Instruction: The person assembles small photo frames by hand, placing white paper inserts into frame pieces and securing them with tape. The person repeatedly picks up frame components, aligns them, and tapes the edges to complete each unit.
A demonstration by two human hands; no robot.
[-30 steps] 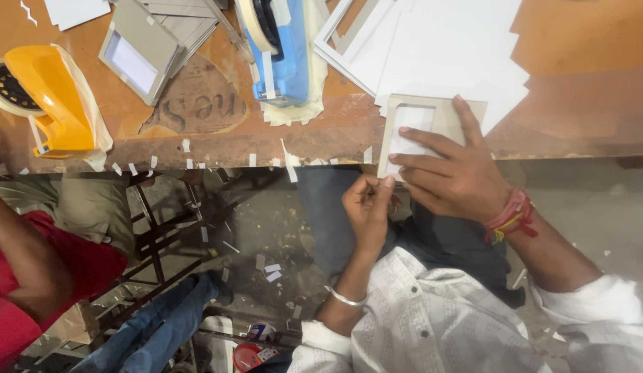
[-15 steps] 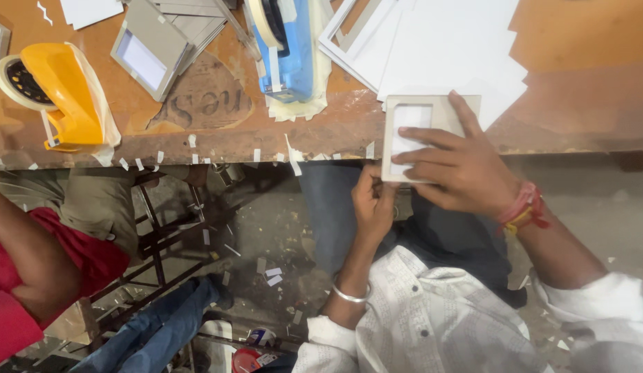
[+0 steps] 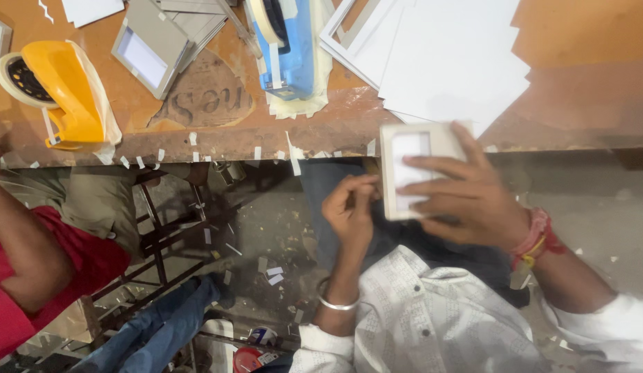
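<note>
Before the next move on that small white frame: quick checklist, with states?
1. Right hand flat on the small white frame: ok.
2. Left hand at the frame's left edge: ok; what its fingertips pinch, cannot tell.
3. Frame fully supported by the table edge: not ok, its lower part overhangs.
4. Tape strips ready along the table edge: ok.
5. Blue tape dispenser upright nearby: ok.

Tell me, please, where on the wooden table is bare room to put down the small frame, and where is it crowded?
Bare wood lies at the table's far right, beside the white sheets, above the right hand pressing the small frame. A smaller bare patch sits between the yellow tape dispenser and the blue tape dispenser, below the grey frame. The top edge is crowded; tape strips line the near edge by the left hand.
</note>
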